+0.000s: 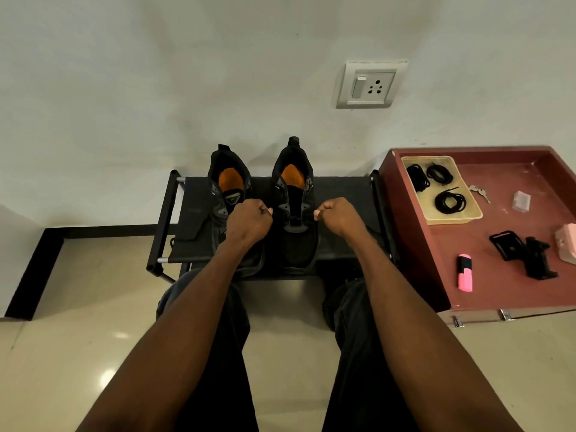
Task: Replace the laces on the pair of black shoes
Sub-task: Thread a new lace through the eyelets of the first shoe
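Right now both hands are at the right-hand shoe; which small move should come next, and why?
Probably pull both hands outward, evenly. The left hand and right hand are fisted on either side of the right shoe, seemingly each pinching a lace end, though the lace itself is hard to see. The lower eyelets look threaded.
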A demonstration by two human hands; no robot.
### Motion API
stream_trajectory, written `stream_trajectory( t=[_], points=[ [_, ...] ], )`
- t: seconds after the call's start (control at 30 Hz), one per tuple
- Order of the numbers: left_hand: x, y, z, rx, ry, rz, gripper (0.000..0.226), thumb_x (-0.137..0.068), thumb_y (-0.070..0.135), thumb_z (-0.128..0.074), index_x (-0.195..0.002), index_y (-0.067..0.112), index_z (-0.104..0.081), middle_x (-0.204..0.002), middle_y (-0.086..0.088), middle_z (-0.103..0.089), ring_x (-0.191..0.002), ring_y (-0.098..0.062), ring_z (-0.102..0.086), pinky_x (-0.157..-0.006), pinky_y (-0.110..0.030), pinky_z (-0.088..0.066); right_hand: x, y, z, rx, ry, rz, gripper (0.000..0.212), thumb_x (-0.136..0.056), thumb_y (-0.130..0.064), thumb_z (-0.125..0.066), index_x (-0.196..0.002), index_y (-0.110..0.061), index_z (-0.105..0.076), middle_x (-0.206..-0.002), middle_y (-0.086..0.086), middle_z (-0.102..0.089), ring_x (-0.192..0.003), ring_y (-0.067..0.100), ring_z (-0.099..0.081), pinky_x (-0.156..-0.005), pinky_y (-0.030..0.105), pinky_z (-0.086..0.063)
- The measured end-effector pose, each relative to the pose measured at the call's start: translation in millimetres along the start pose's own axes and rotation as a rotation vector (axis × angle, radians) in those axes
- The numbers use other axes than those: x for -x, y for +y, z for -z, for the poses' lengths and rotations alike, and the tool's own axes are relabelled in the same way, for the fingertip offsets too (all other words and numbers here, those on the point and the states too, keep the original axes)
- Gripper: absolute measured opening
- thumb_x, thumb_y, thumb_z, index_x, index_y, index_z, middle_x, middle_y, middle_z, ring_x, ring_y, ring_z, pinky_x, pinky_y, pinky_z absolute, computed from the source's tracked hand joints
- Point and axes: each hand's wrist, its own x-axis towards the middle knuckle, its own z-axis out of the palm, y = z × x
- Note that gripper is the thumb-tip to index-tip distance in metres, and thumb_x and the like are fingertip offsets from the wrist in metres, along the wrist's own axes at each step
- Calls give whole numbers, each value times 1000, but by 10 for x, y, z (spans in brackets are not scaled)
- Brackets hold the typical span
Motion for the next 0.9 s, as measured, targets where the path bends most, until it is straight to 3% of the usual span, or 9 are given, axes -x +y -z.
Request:
stream_trajectory(
  t=[0.17, 0.3, 0.57, 0.73, 0.83, 0.9],
  points=[
    [-9, -13, -4, -25, 25, 31, 27, -99, 25, -58, -76, 11, -59, -71, -7, -62, -64, -20, -57, -57, -30, -39, -41, 45, -25, -23, 56, -69, 25, -91, -20, -67, -66, -18, -70, -76, 7, -69, -74, 23, -62, -72, 34, -51],
    [-23, -57, 13, -18, 51, 54, 22, -98, 24, -59, -80, 11, -62, -72, -1, -61, -70, -20, -58, -65, -32, -43, -39, 65, -15, -37, 75, -112, 15, -89, -16, -67, -78, -9, -75, -90, 12, -72, -89, 27, -66, -80, 37, -54],
    [-65, -142, 42, -6, 71, 106, 24, -98, 26, -59, -78, 13, -61, -67, 1, -59, -65, -17, -56, -64, -31, -41, -74, 68, -57, -28, 109, -163, 15, -89, -17, -66, -90, -6, -76, -101, 15, -72, -98, 33, -65, -82, 35, -50],
    [63, -172, 45, -19, 47, -11, 22, -100, 31, -57, -85, 15, -61, -77, -1, -64, -72, -19, -61, -67, -36, -51, 0, 114, -80, 85, 144, -97, 14, -93, -18, -62, -87, -11, -72, -100, 14, -71, -102, 35, -64, -84, 38, -50],
    [206, -128, 120, 126, -56, -34, 26, -99, 30, -59, -84, 10, -64, -68, -2, -63, -59, -15, -57, -58, -32, -47, 205, -4, -100, 241, 386, 110, 12, -94, -14, -58, -96, -14, -69, -102, 10, -67, -100, 31, -59, -82, 37, -46],
    [320, -55, 172, 357, -277, -2, 23, -101, 24, -56, -87, 8, -67, -65, -5, -62, -49, -12, -53, -48, -26, -41, 346, -125, -190, -34, 267, 72, 12, -97, -21, -58, -90, -16, -65, -88, 3, -70, -85, 23, -63, -75, 36, -50]
  ],
)
